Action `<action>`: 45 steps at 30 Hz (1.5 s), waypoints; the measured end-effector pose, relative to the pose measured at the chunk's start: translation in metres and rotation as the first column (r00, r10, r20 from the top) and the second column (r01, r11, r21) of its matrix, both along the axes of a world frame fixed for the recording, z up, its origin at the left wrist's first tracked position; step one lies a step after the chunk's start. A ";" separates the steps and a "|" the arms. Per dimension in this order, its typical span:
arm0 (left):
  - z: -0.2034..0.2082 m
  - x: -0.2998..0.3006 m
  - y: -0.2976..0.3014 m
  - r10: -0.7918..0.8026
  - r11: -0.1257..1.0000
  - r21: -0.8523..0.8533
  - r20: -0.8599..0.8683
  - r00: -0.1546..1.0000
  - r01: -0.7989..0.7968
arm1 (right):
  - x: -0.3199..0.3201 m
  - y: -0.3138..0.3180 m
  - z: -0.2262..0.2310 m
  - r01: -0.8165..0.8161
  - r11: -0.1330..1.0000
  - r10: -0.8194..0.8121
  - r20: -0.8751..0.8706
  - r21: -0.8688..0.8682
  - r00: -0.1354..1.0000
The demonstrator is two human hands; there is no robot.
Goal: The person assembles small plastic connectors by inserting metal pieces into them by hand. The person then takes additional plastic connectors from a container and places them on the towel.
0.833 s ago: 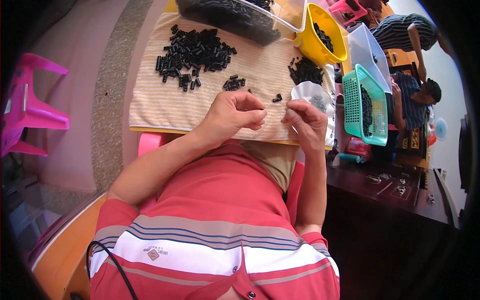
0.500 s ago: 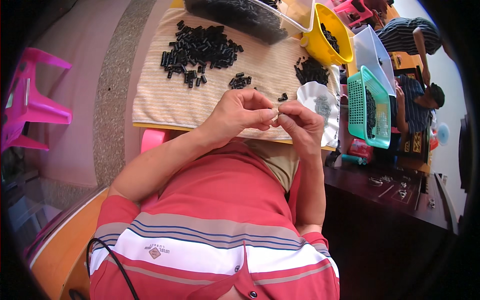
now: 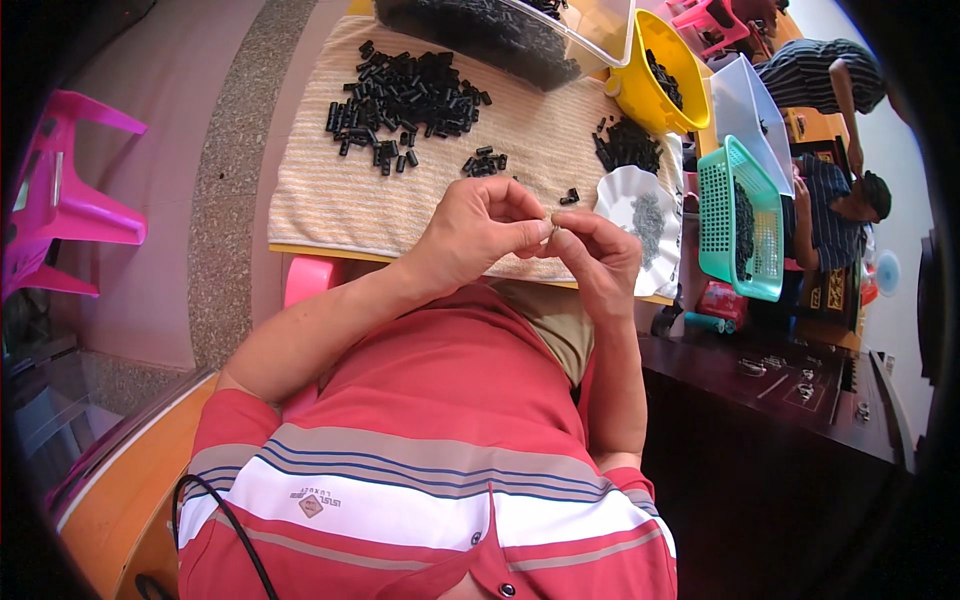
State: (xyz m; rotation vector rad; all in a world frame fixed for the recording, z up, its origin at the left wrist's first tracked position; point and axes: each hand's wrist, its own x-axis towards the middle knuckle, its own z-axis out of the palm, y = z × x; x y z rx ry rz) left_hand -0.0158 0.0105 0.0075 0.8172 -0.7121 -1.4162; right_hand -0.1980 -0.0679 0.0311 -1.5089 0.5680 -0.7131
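My left hand (image 3: 472, 226) and my right hand (image 3: 598, 250) meet fingertip to fingertip over the near edge of a towel-covered table (image 3: 330, 205). Both are closed in a pinch on something tiny between them, too small to name. Beyond the hands lie a large heap of short black cylindrical pieces (image 3: 410, 95), a small cluster of black pieces (image 3: 485, 161) and a couple of loose black pieces (image 3: 570, 196). Beside my right hand is a white scalloped paper plate (image 3: 618, 187) with a pile of tiny greyish parts (image 3: 648, 222).
A clear plastic bin (image 3: 600, 50) of black pieces stands at the far side, beside a yellow basket (image 3: 632, 88). Another black pile (image 3: 628, 148) lies near it. Right of the table are a green basket (image 3: 716, 215) and a seated person (image 3: 835, 210). A pink stool (image 3: 85, 205) stands left.
My right hand has shifted slightly left, closer in to the left fingertips. The view has moved a little; the piles look the same.
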 end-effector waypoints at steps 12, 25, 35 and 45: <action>-0.005 -0.003 -0.001 0.079 0.996 -0.052 0.077 0.994 -0.075 | 0.000 0.005 0.000 0.054 0.999 -0.054 -0.077 0.006 0.996; -0.005 -0.004 -0.002 0.131 0.991 -0.049 0.105 0.986 -0.126 | -0.021 -0.017 0.001 0.144 0.827 -0.326 -0.256 -0.543 0.910; -0.008 -0.004 -0.004 0.060 0.998 -0.017 0.101 0.993 -0.059 | -0.067 -0.060 -0.008 0.009 0.501 -0.680 -0.387 -0.865 0.623; -0.006 -0.005 -0.001 -0.048 0.999 -0.002 0.029 0.998 0.048 | -0.016 -0.004 -0.004 -0.001 0.939 -0.036 -0.101 -0.345 0.994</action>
